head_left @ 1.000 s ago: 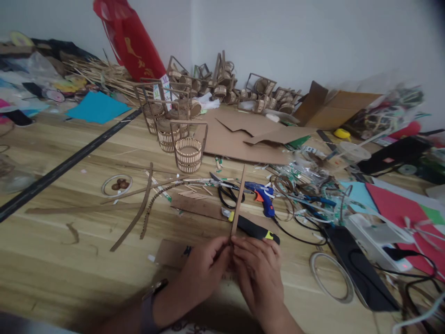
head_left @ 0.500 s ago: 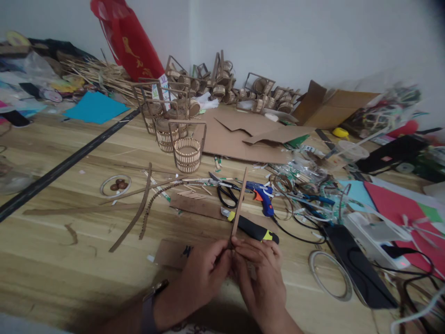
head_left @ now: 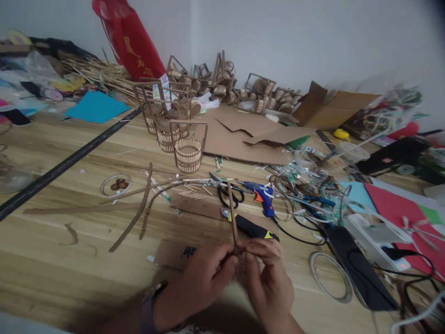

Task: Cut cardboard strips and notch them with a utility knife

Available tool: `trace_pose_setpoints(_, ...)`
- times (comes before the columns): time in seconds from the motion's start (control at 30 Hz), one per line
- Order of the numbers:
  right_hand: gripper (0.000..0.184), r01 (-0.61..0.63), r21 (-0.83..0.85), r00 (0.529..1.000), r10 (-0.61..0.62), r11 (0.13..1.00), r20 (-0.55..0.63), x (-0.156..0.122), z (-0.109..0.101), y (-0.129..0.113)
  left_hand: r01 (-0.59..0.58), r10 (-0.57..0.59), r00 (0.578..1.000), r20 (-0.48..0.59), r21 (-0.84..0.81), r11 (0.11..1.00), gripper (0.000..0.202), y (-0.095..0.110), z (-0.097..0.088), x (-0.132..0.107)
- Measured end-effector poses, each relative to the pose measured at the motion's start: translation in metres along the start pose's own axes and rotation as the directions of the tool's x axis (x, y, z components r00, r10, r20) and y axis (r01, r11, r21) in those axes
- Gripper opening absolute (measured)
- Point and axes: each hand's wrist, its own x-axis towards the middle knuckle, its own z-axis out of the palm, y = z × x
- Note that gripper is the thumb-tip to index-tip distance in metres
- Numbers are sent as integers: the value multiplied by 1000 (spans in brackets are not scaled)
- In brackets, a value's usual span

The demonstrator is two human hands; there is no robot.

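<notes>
Low in the head view, my left hand (head_left: 212, 269) pinches the near end of a narrow brown cardboard strip (head_left: 232, 213) that points away from me. My right hand (head_left: 269, 273) is closed at the same end, its thumb and fingers meeting just beside the left fingertips. What lies between the fingers is partly hidden and blurred. Behind the strip are black scissors (head_left: 227, 197), a black and yellow utility knife (head_left: 253, 228) and a blue glue gun (head_left: 261, 197). A small basket (head_left: 188, 155) of pale sticks with a tall brown handle stands farther back.
Curved cardboard strips (head_left: 135, 218) lie on the left, near a ring holding brown beads (head_left: 118, 184). On the right are a tape ring (head_left: 330, 277), a black phone (head_left: 359, 269) and a white power strip (head_left: 375, 241) with cables. More baskets (head_left: 222, 83) and cardboard sheets (head_left: 239, 139) fill the back.
The strip's far end has swung left and lower. My right hand has shifted slightly right, its fingers a little apart from the left ones.
</notes>
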Motion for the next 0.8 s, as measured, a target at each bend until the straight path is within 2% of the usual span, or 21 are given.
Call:
trace_pose_setpoints(0.13, 14, 54, -25, 999, -54, 998, 9, 1, 1, 1, 45, -45, 999, -4, -79, 996, 31, -2, 1, 1)
trace_pose_setpoints(0.27, 14, 75, -82, 997, -72, 994, 36, 2, 2, 5, 66, -68, 997, -29, -55, 996, 28, 1, 0, 1)
trace_pose_setpoints(0.4, 19, 47, -79, 996, -40, 996, 85, 4, 2, 5, 75, -75, 996, -49, -14, 997, 26, 5, -2, 2)
trace_pose_setpoints(0.57, 21, 10, -42, 994, -5, 999, 112, 8, -1, 3, 27, -21, 997, -80, 81, 996, 29, 4, -2, 1)
trace_pose_setpoints(0.8, 15, 122, 7, 978, -122, 992, 171, 16, -8, 10, -82, 96, 994, -44, 263, 961, 27, 2, -3, 0)
